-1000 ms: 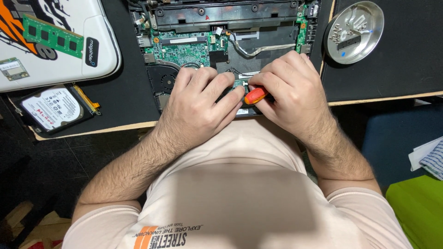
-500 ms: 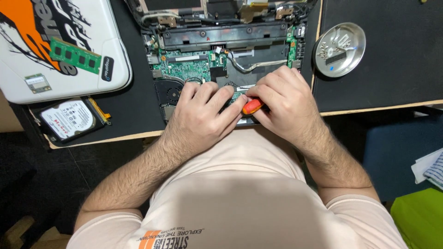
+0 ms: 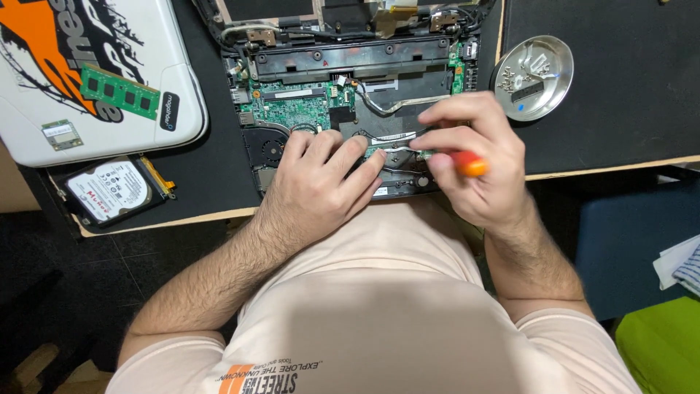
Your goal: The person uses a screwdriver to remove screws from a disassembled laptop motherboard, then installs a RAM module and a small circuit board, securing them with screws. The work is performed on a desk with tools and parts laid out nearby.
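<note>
An opened laptop base (image 3: 350, 58) with a green circuit board (image 3: 295, 109) lies on the black mat at the desk's near edge. My left hand (image 3: 321, 182) rests flat on the lower part of the board, fingers spread toward a thin silver wire. My right hand (image 3: 474, 164) grips a screwdriver with an orange-red handle (image 3: 469, 164), fingers curled above the right side of the board. The screwdriver's tip is hidden by my fingers.
A round metal tray (image 3: 536, 76) with several screws sits to the right. At the left lie a white laptop lid (image 3: 87, 80) with a green memory stick (image 3: 120, 91) and a small card (image 3: 62, 133), and a hard drive (image 3: 109, 190) near the desk edge.
My right hand has moved right and apart from my left hand, exposing more of the orange handle. The view has shifted down, showing more of the laptop's top.
</note>
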